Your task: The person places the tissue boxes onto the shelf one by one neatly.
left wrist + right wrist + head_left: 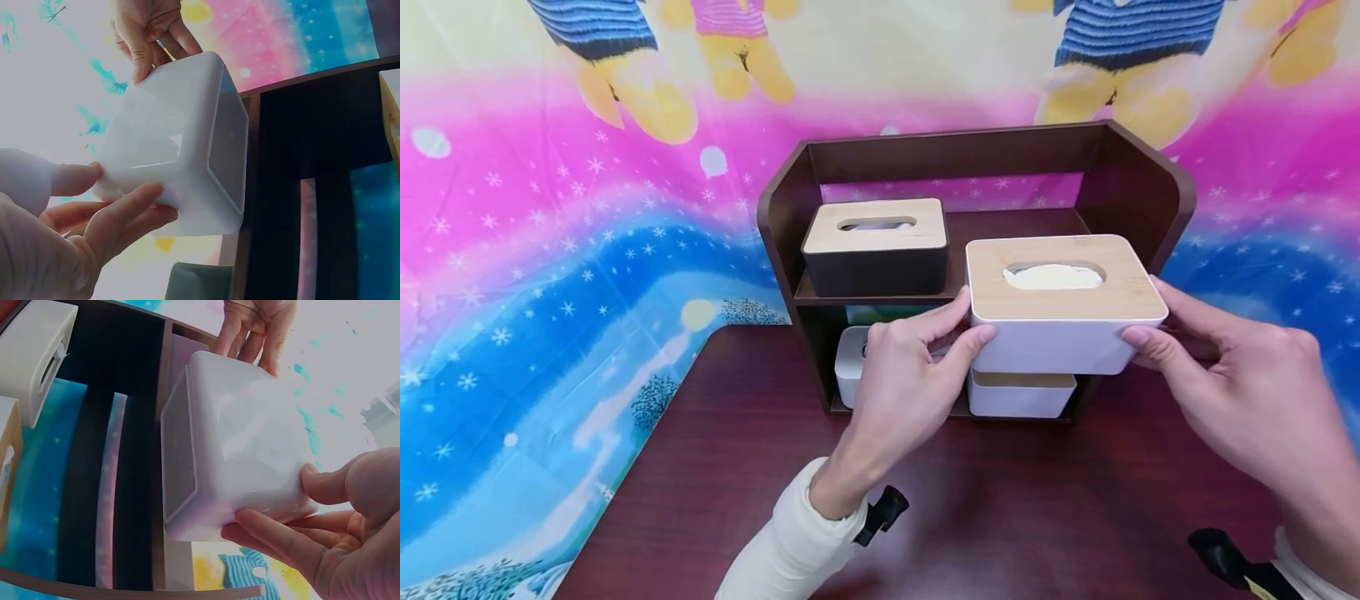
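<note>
A white tissue box [1052, 348] with a light wooden lid is held up in front of the brown shelf, with white tissue showing in its oval slot. My left hand [910, 371] grips its left end between thumb and fingers. On the right end, my right hand [1247, 383] holds it the same way. Both wrist views look at the box from below: the smooth white body [165, 125] spans the two hands in the left wrist view, and the right wrist view shows the white body [250, 437] beside the shelf's dark underside.
The two-tier brown shelf [1131, 187] stands on a dark red table [1037, 500]. On its upper tier at left sits a black tissue box [876, 273] with a wooden lid. Below are a white box [848, 367], partly behind my left hand, and another white box [1022, 398].
</note>
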The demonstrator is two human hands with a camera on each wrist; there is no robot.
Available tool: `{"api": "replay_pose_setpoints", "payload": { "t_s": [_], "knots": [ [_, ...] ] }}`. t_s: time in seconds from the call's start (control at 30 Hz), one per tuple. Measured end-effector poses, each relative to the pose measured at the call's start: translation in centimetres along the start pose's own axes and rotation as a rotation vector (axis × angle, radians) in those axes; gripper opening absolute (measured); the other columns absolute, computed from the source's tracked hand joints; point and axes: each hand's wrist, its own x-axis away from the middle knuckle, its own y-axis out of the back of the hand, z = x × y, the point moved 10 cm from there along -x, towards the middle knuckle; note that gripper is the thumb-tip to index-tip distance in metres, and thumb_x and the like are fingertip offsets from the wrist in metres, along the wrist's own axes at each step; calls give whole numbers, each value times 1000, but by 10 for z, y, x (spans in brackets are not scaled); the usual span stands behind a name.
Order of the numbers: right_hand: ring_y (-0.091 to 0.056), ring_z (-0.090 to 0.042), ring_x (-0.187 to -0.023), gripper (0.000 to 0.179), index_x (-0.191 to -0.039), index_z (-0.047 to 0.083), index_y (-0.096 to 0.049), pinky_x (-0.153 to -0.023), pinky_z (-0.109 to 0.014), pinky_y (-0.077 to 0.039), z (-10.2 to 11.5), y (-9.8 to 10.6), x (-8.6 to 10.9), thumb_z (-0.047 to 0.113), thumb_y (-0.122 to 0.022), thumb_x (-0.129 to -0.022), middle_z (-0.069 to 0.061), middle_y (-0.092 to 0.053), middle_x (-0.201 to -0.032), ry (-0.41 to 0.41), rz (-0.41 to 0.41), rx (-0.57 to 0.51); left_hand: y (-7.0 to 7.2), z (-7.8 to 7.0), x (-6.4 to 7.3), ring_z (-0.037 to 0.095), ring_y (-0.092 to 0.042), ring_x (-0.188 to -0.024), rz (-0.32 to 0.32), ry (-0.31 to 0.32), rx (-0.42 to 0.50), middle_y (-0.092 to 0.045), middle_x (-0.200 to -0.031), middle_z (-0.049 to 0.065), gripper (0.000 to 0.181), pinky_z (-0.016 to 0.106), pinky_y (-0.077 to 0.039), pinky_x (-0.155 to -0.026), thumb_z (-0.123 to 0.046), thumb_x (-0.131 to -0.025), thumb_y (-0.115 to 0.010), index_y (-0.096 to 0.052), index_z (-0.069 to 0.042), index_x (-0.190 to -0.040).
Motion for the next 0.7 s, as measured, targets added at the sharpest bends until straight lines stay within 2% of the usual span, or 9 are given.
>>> {"api": "replay_pose_setpoints", "payload": {
  "t_s": [0.13,0.17,0.23,0.3,0.37,0.47,0.53,0.63,0.7],
  "knots": [
    [-34,47,-87,58,-151,25,-62,-57,-12,-36,1,4,-5,31,-82,-97,-31,-78,-97,0,-14,-12,1,-7,-5,17,-35,-38,-7,-11,-26,-73,-140,1,49,27,-29,-40,-30,-101,-78,-66,-17,-146],
    [-34,46,-85,57,-151,24,-62,-55,-13,-34,1,5,-7,30,-81,-98,-31,-78,-97,-1,-17,-8,1,-8,-7,17,-35,-38,-7,-12,-28,-77,-134,2,49,27,-28,-40,-30,-101,-78,-65,-17,-147],
    [-34,43,-81,57,-151,23,-62,-53,-15,-32,-1,5,-12,31,-80,-98,-32,-78,-97,-8,-19,5,0,-10,-12,17,-36,-38,-4,-12,-25,-81,-126,3,49,26,-28,-39,-30,-101,-77,-65,-16,-147],
    [-58,23,-76,56,-152,22,-61,-53,-17,-30,-4,4,-18,31,-79,-100,-32,-78,-99,-29,-12,19,-1,-10,-19,18,-36,-37,-5,-8,-21,-84,-101,4,49,26,-27,-38,-30,-102,-76,-65,-15,-148],
    [-61,19,-74,56,-153,21,-59,-55,-16,-30,-9,1,-24,32,-77,-101,-32,-78,-101,-58,3,23,-2,-11,-26,18,-36,-37,-12,-7,-19,-77,-79,3,49,25,-26,-38,-29,-102,-76,-65,-14,-148],
    [-61,27,-77,57,-156,21,-56,-60,-10,-33,-15,-5,-33,32,-74,-103,-32,-76,-110,-108,30,-6,-5,-10,-36,19,-35,-38,-26,-9,-10,-64,-62,-1,50,24,-24,-39,-28,-102,-76,-64,-12,-148],
    [-38,45,-73,56,-157,23,-55,-62,-6,-35,-19,-9,-40,34,-72,-105,-32,-75,-115,-137,47,-28,-6,-10,-43,19,-35,-39,-37,-11,-8,-60,-58,-3,50,24,-25,-40,-28,-102,-75,-64,-11,-148],
    [-73,15,-84,57,-160,24,-52,-64,2,-37,-21,-17,-49,38,-67,-107,-32,-72,-127,-179,74,-60,-8,-8,-53,20,-38,-40,-56,-4,-9,-57,-53,-1,49,24,-26,-41,-28,-102,-75,-64,-10,-147],
    [-80,-16,-98,57,-161,25,-50,-66,5,-38,-23,-22,-54,40,-65,-107,-30,-70,-134,-202,87,-85,-9,-5,-59,20,-40,-41,-73,3,-21,-58,-54,-1,49,24,-28,-42,-28,-103,-75,-64,-10,-147]
  ]
}}
